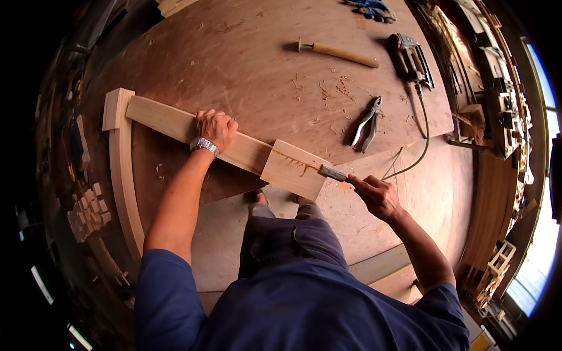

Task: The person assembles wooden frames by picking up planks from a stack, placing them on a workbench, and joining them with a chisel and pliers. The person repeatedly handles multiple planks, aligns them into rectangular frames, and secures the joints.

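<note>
Wooden panel (291, 177), rectangular, brown-streaked, lies beneath a flat metal blade (332, 172).

No readable text (or numbers).

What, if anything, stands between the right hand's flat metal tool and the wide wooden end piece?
Nothing visible: the right hand holds the flat metal tool, its tip at the brown-streaked wide wooden end piece. The pliers and wooden-handled hammer lie farther off, clear of it.
</note>
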Demonstrator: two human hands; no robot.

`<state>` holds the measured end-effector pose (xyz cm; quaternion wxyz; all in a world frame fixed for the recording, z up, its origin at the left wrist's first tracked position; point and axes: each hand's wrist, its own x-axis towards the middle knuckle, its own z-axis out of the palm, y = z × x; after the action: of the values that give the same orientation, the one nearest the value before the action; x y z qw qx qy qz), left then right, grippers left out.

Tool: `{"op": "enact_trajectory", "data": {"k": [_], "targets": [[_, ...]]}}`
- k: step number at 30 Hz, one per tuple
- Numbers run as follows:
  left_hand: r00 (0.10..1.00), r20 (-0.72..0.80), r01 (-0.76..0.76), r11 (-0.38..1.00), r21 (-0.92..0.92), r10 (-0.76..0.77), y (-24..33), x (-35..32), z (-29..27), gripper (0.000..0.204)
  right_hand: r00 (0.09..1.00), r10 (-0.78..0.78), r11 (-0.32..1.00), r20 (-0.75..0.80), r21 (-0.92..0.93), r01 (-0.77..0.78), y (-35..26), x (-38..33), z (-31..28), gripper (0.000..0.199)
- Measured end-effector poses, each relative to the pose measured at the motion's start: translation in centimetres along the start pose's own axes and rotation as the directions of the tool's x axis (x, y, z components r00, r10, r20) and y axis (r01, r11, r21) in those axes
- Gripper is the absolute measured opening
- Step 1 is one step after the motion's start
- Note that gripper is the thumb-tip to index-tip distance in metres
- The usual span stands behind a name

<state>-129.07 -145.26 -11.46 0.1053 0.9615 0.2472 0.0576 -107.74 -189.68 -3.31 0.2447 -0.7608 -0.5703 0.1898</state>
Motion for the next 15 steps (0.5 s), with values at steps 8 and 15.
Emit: {"op": "enact_trajectory", "data": {"k": [8, 15], "targets": [[0.999, -0.033, -0.001, 1.000, -0.031, 0.000, 0.4, 0.2, 0.2, 0.032, 0.982, -0.184, 0.979, 0.053, -0.083, 0.188, 2.0, 3.8, 0.0, 0.044], [1.000, -0.028, 0.004, 0.999, -0.045, -0.005, 0.5, 0.3, -0.2, 0.034, 0.957, -0.264, 0.953, 0.123, -0.123, 0.278, 1.1, 7.0, -0.2, 0.052]]}}
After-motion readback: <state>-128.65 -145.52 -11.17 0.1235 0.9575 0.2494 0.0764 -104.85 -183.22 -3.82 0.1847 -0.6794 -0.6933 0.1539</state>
